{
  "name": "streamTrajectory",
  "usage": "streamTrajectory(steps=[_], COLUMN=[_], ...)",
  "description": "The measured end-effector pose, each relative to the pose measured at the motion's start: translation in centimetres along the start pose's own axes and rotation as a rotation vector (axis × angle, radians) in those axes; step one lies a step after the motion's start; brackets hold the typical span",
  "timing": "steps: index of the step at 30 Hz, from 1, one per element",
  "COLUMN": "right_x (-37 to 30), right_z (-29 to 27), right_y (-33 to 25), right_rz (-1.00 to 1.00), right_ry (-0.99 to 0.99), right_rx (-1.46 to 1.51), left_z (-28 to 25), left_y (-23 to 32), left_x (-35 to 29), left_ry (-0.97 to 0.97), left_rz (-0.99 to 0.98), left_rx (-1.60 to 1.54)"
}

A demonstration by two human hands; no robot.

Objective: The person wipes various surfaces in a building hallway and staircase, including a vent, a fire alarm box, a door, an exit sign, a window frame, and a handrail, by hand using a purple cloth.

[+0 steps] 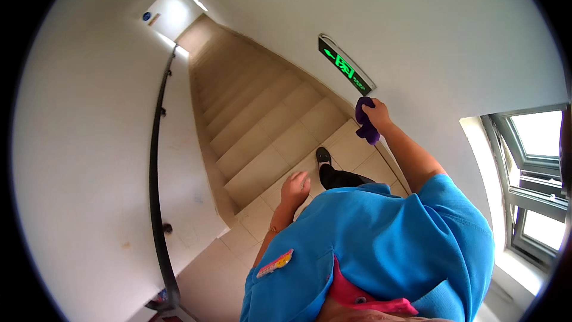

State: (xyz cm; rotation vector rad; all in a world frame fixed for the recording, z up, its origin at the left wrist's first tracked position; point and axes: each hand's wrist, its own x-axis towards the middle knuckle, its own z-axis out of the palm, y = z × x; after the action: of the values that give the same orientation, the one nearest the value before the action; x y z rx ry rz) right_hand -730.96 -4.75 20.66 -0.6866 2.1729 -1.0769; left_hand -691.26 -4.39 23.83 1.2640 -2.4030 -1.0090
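A bunched purple cloth (367, 122) is gripped in my right hand (376, 112), which is raised on the right with its fingers closed round the fabric. Part of the cloth hangs below the fist. Just beyond the hand, on the wall, a lit green-and-black exit sign (345, 64) is mounted; whether the cloth touches its lower end I cannot tell. My left hand (294, 189) hangs low in front of me above the tiled landing. Its fingers are loosely curled, and I see nothing held in them.
Tiled stairs (256, 122) run from the landing toward a far door (174, 15). A black handrail (156, 167) follows the left wall. One dark shoe (323, 155) stands near the edge of the steps. At the right is a grey-framed window (533, 191) with panes tilted out.
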Motion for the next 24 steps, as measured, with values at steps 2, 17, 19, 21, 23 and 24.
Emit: streamTrajectory(steps=[2,17,19,21,23,24], right_x=[-0.9,-4.3,-2.0,1.6,6.6,9.4], right_z=[-1.2,-0.5,0.4,1.9,4.7,6.2], right_y=[0.0,-3.0,-7.9,-11.4,-13.2,-13.6], right_rz=[0.041,0.074,-0.028,-0.156,-0.340,-0.472], right_ry=[-0.012,0.176,0.227,0.262,0.381,0.485], right_rx=[-0.082,0.176,0.151,0.074,-0.090,-0.232], left_z=[-0.5,3.0,3.1,3.8,4.5,4.6], left_y=[0.1,-1.6,-1.1,-1.9,-1.8,-1.1], left_x=[4.2,32.4,37.4,41.7,45.0,46.3], left_ry=[-0.065,-0.173,-0.151,-0.134,-0.154,-0.179], left_rz=[0.084,0.328,0.305,0.349,0.320,0.267], left_rx=[0.005,0.063,-0.021,-0.035,-0.104,-0.164])
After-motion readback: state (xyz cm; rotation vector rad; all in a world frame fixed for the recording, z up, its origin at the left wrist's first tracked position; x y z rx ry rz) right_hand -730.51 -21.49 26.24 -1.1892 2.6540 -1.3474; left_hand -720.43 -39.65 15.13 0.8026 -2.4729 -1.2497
